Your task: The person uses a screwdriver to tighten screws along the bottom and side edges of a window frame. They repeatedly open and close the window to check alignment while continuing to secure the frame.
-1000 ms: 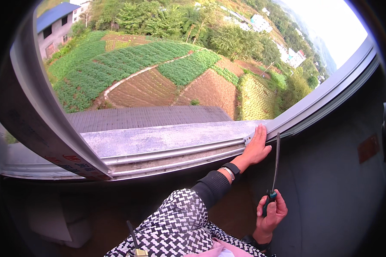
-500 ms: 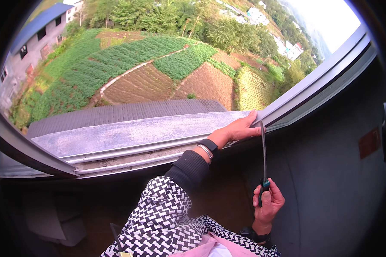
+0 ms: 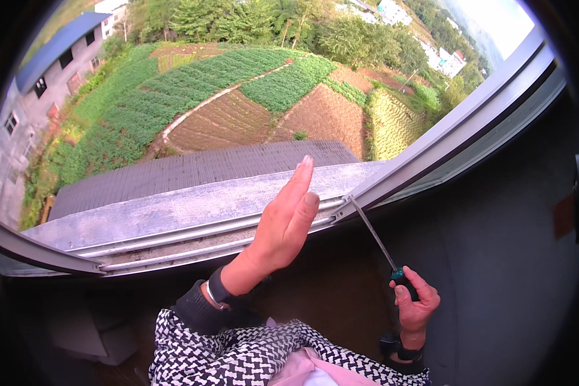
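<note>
My right hand (image 3: 418, 305) grips the dark green and black handle of a screwdriver (image 3: 376, 235). Its long metal shaft slants up and left, and the tip appears to meet the lower corner of the grey metal window sash (image 3: 444, 128). Nothing is in my left hand (image 3: 280, 228), which is raised in front of the window track (image 3: 174, 253). Its fingers are stretched out and lie close together, pointing up toward the window opening. The left hand is apart from the sash.
A pale concrete ledge (image 3: 135, 219) runs outside the track, with a grey corrugated roof (image 3: 199, 170) beyond. Another frame edge (image 3: 42, 254) stands at left. A dark wall (image 3: 495, 244) lies at right; a pale box (image 3: 103, 338) sits low at left.
My left hand has let go of the sash corner and moved left, toward me. The screwdriver now leans left, its tip shifted to the sash corner; my right hand moved slightly right.
</note>
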{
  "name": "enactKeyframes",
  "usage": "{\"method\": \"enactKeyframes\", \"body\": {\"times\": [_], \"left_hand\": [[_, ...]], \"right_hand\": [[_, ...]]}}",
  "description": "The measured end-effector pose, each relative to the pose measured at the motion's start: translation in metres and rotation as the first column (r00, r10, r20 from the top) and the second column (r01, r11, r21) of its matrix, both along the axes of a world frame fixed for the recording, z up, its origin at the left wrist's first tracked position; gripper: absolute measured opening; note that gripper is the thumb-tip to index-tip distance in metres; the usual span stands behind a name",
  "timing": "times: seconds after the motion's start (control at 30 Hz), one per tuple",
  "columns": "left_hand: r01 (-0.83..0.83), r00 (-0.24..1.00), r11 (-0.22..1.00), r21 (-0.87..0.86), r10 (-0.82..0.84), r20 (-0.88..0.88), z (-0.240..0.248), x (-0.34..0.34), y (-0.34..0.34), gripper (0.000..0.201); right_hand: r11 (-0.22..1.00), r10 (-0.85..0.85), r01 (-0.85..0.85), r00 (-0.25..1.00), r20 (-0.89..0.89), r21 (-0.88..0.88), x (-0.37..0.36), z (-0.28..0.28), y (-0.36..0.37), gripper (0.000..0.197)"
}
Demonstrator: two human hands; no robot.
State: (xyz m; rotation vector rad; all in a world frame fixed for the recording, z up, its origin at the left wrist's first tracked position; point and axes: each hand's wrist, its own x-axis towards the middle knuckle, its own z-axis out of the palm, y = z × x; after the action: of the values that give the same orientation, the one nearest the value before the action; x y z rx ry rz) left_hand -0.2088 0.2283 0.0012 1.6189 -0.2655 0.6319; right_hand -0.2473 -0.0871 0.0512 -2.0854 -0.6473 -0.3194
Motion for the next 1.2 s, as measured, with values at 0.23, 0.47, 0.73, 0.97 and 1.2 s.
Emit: {"method": "enactKeyframes", "body": {"times": [0.23,0.47,0.73,0.97,1.2], "left_hand": [[-0.339,0.941,0.623,0.705,0.247,0.234,-0.041,-0.096,0.021,0.046],[-0.198,0.975,0.743,0.640,0.214,0.054,-0.045,-0.117,0.087,0.029],[-0.057,0.995,0.785,0.617,0.098,-0.033,-0.046,-0.125,0.123,0.034],[-0.414,0.885,0.539,0.733,0.425,0.187,-0.051,-0.173,0.171,0.012],[-0.400,0.760,0.169,0.901,0.610,0.223,-0.054,-0.156,0.172,0.025]], "right_hand": [[0.843,0.405,-0.467,0.877,-0.259,-0.266,0.012,0.017,0.079,0.039],[0.697,0.707,-0.333,0.466,-0.532,0.635,0.018,0.009,0.141,0.049],[0.644,0.764,-0.470,0.359,-0.536,0.604,0.036,-0.027,0.179,0.042],[0.732,0.666,-0.521,0.682,-0.302,0.439,0.080,0.005,0.178,0.022],[0.927,0.327,-0.329,0.944,-0.040,-0.178,0.081,0.035,0.171,0.027]]}}
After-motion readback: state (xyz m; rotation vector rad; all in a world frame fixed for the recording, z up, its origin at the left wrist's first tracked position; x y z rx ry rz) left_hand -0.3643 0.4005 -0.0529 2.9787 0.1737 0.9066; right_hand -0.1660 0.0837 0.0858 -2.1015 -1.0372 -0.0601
